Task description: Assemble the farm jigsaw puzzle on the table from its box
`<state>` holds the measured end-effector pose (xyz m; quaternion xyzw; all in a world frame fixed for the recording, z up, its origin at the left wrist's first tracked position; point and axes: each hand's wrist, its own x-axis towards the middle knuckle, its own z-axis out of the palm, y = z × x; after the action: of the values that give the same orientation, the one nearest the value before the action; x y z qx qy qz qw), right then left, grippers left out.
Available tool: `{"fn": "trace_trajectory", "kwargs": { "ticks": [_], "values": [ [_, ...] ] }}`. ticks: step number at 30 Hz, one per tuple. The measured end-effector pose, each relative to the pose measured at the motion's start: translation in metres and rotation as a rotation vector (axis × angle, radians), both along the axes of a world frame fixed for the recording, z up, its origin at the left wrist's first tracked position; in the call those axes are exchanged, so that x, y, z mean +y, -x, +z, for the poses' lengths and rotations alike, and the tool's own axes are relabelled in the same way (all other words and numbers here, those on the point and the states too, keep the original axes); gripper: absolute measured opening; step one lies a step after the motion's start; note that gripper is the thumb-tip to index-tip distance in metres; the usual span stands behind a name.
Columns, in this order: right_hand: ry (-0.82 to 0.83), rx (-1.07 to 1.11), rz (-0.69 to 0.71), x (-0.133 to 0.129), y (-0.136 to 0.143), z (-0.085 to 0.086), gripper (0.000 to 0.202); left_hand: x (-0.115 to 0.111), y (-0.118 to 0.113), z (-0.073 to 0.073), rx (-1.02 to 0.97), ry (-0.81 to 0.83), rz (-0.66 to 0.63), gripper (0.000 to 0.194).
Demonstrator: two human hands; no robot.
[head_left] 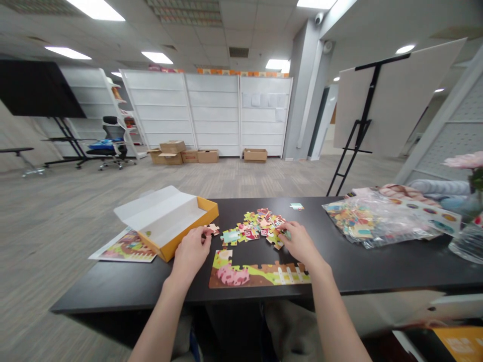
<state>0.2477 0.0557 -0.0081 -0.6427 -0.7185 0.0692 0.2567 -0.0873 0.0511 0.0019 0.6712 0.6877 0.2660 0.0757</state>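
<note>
My left hand (193, 250) is pinched on a pale pink puzzle piece (214, 229), just left of the pile. At the pile's right edge, the fingers of my right hand (299, 242) are closed round a light green puzzle piece (288, 235). Between both hands lies a heap of loose puzzle pieces (252, 227) in green, pink, red and pale blue. Nearer to me is a joined strip of puzzle (260, 275), showing a pink bush and a white fence; its left end turns upward. My right forearm hides the strip's right end.
An open yellow box (207, 205) with a white lid stands at the left, over a printed picture sheet (126, 246). One pale blue piece (297, 206) lies alone near the far edge. Plastic bags of pieces (362, 218) and a glass vase (468, 244) are on the black table's (377, 266) right.
</note>
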Motion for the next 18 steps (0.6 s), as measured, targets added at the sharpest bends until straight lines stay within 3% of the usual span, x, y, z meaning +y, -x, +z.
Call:
{"fn": "trace_trajectory", "kwargs": {
  "ticks": [6, 10, 18],
  "values": [
    [0.033, -0.043, 0.013, 0.003, 0.004, -0.006, 0.022, -0.013, -0.013, 0.017, 0.097, -0.014, 0.026, 0.02],
    [0.045, -0.069, 0.012, 0.005, 0.002, -0.008, 0.021, -0.021, -0.025, 0.024, 0.099, -0.029, -0.09, 0.015],
    [0.045, -0.065, -0.128, 0.005, 0.011, -0.003, 0.016, -0.018, -0.042, 0.005, 0.202, -0.1, -0.293, 0.009]
  ]
}}
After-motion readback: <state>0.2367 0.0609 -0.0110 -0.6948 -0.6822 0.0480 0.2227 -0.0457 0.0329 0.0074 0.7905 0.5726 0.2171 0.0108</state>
